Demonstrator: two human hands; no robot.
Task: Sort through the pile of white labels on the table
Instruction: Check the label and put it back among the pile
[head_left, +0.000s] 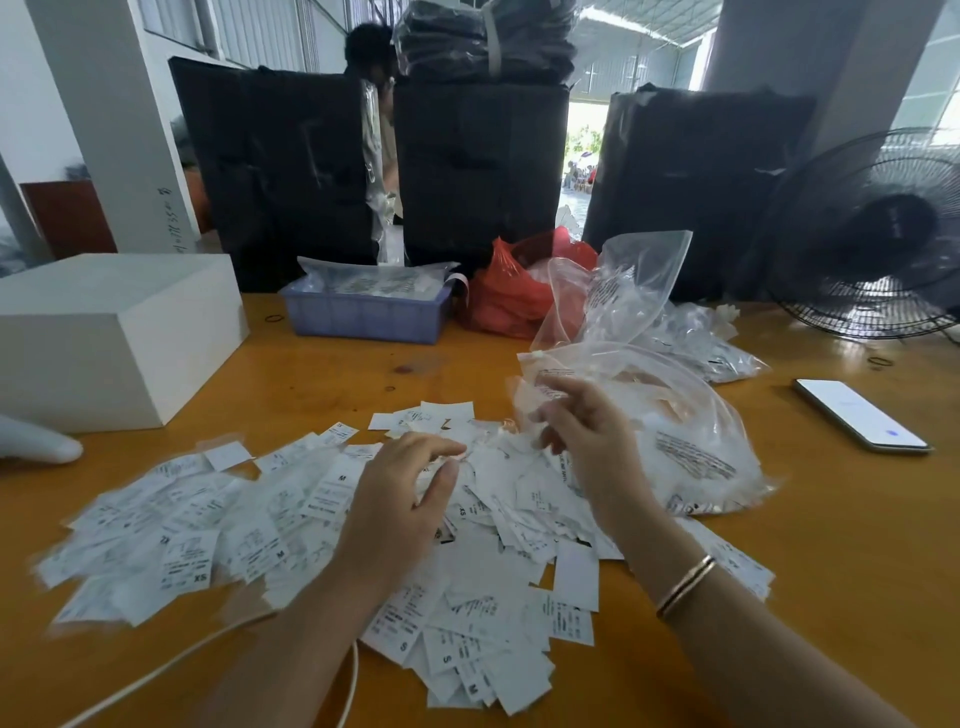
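Left hand (402, 499) rests loose-fingered on the label pile (291, 525) to spread it, while right hand (582, 431), beyond it, pinches a clear bag (675, 431).

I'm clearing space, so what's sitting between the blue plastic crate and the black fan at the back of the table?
In the head view, a red plastic bag and crumpled clear plastic bags lie between the blue plastic crate and the black fan.

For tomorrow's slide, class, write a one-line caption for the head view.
Two bare hands, left hand and right hand, work over a pile of white labels on a wooden table.
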